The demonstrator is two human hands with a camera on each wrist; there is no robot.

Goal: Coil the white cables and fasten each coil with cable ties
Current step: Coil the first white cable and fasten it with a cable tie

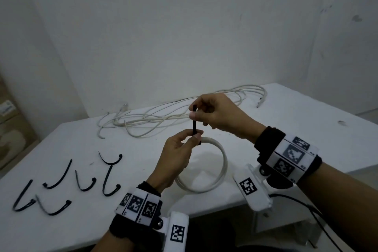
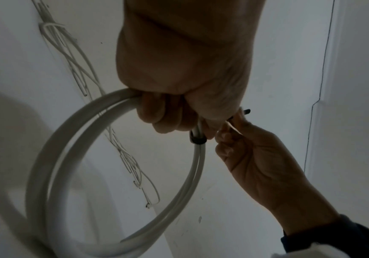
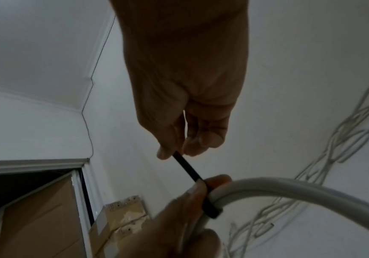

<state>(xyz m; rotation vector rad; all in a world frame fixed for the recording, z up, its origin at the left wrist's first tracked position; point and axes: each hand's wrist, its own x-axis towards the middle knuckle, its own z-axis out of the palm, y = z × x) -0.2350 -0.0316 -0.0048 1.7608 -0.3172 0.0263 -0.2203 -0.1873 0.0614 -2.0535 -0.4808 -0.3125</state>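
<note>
Left hand (image 1: 176,157) raised over the white table (image 1: 286,120), fingers curled round the top of a white cable coil (image 1: 222,161); thumb and forefinger pinch the coil where a black cable tie (image 1: 194,122) wraps it. The coil hangs from that grip as a round loop of several turns, its lower arc near the table's front edge; cannot tell whether it touches the surface. In the left wrist view the tie's band (image 2: 198,139) circles the bundled strands just beneath the fingers (image 2: 163,115). Right hand (image 1: 218,112) above and slightly behind the left, thumb and forefinger closed on the tie's free tail, which runs straight up from the coil; a short end of it sticks out past the fingers. Right wrist view confirms: tail (image 3: 187,167) taut between the two hands, band round the cable (image 3: 289,190). Loose white cables (image 1: 163,116) lie tangled across the far part of the table, apart from both hands. Six spare black ties (image 1: 81,182) lie curved at the table's near left. Marker bands and camera mounts on both wrists.
</note>
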